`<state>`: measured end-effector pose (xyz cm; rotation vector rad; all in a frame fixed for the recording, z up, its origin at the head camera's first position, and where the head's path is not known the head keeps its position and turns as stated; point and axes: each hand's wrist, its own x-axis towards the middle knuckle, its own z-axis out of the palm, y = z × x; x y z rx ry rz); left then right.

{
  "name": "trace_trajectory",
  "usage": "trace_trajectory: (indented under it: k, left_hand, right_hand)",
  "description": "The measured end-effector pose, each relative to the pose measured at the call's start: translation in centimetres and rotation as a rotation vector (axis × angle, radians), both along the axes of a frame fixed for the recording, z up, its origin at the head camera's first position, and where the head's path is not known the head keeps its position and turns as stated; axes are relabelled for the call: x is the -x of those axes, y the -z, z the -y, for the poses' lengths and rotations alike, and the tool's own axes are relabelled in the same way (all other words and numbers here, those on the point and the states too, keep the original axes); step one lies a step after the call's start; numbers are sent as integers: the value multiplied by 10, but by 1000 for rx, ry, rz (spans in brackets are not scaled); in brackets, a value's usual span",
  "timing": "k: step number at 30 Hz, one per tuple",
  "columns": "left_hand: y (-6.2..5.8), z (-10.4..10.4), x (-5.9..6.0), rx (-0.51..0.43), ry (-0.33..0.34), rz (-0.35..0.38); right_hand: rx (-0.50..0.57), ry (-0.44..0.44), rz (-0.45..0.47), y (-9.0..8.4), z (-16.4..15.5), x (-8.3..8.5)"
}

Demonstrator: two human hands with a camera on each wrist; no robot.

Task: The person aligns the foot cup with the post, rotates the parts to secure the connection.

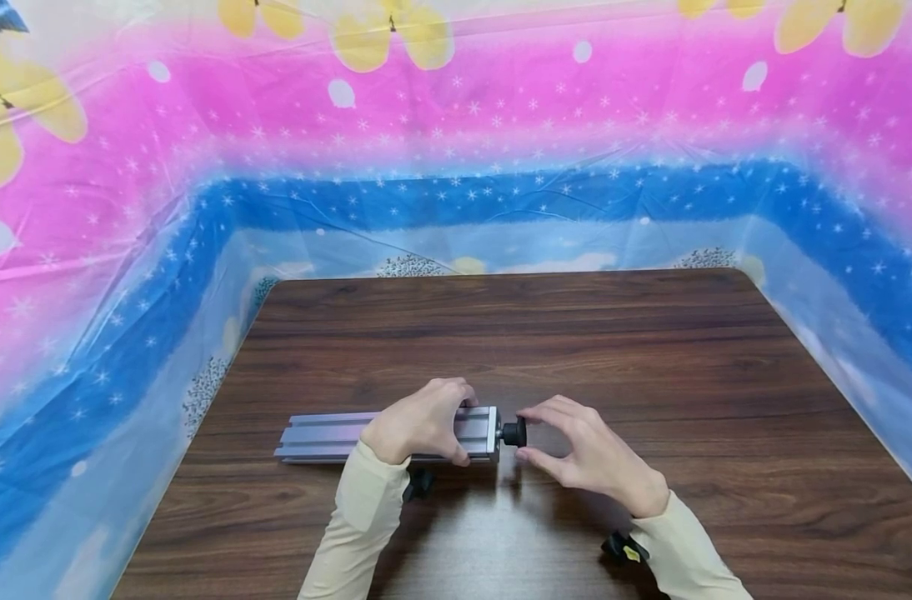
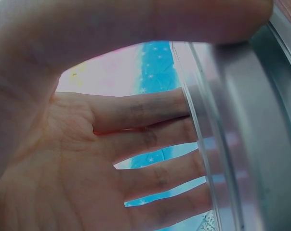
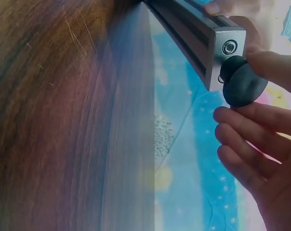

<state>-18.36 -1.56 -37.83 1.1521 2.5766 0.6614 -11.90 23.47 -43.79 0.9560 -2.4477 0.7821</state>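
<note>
Knob [image 1: 513, 432] pinched in my right hand [image 1: 587, 454] at the aluminium rail [image 1: 336, 435]'s three-o'clock end, left hand [image 1: 420, 422] clamping it; next, I judge, careful twisting.

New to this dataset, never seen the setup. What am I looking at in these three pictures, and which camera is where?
No machine here: a person works with two bare hands, wearing three cameras. The head view looks down on a wooden table with a bright printed sheet around it. The left hand grips a metal bar lying on the table. The right hand pinches a black knob at the bar's end. The left wrist view shows that palm against the bar; the right wrist view shows the knob up close.
</note>
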Motion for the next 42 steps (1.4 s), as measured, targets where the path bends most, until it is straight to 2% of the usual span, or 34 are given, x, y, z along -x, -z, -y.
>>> trace_trajectory:
  k: [4,12,22,25,29,32,36,42]
  left_hand:
    - [0,0,0,-2,-1,-3]
    - [1,0,0,-1,-2,-1]
    - [1,0,0,-10,6,-12]
    - [1,0,1,-5,1,-6]
    - [1,0,1,1,-4,-3]
    - [0,0,1,5,-6,-1]
    - [-1,-1,0,8,-7,2]
    - [0,-1,0,6,-9,14]
  right_hand:
    - [2,40,26,2,2,0]
    - [8,123,139,2,6,-1]
    - [-30,166,155,1,3,-2]
    - [-20,128,104,0,-2,-4]
    - [-10,27,20,-2,-6,-3]
    - [-10,-24,1,-3,-5,-2]
    - [-16,-40,-5,-3,-4,0]
    - [-26,-4,-5,0,-3,1]
